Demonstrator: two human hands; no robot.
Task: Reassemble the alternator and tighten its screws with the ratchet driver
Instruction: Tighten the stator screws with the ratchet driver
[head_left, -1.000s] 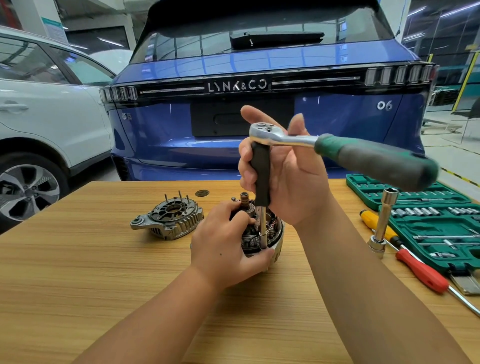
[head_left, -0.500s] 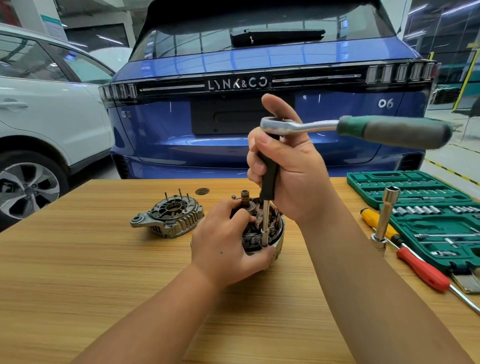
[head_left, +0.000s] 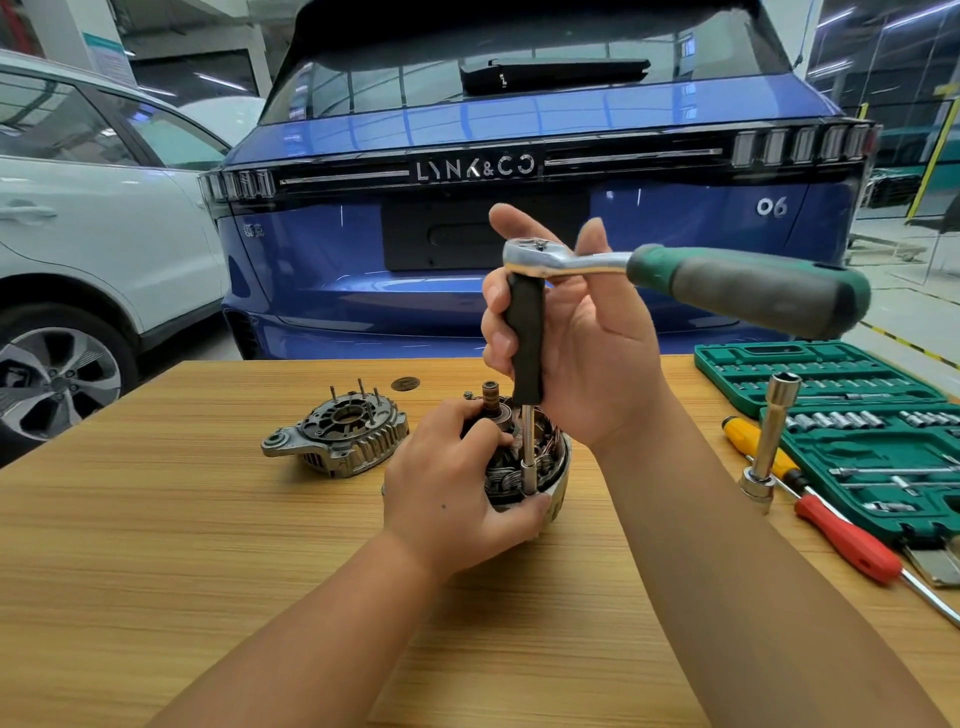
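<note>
The open alternator body (head_left: 540, 467), copper windings showing, stands on the wooden table (head_left: 156, 545). My left hand (head_left: 457, 488) grips its near side. My right hand (head_left: 576, 343) wraps round the black vertical extension (head_left: 525, 343) of the ratchet driver (head_left: 748, 283), whose chrome head sits on top and whose green handle sticks out to the right. The socket tip (head_left: 529, 475) stands on the body's near rim. The alternator's rear cover (head_left: 340, 434) lies apart to the left, studs up.
A green socket set case (head_left: 852, 405) lies open at the right. Beside it stand a long chrome socket (head_left: 769, 441) and lie a yellow screwdriver (head_left: 753, 441) and a red screwdriver (head_left: 847, 540). A blue car (head_left: 519, 182) and a white car (head_left: 93, 218) stand behind the table.
The ratchet handle swung back and forth to the right of my right hand, and the fingers of that hand have loosened on the extension. My left hand and the alternator body stayed put.
</note>
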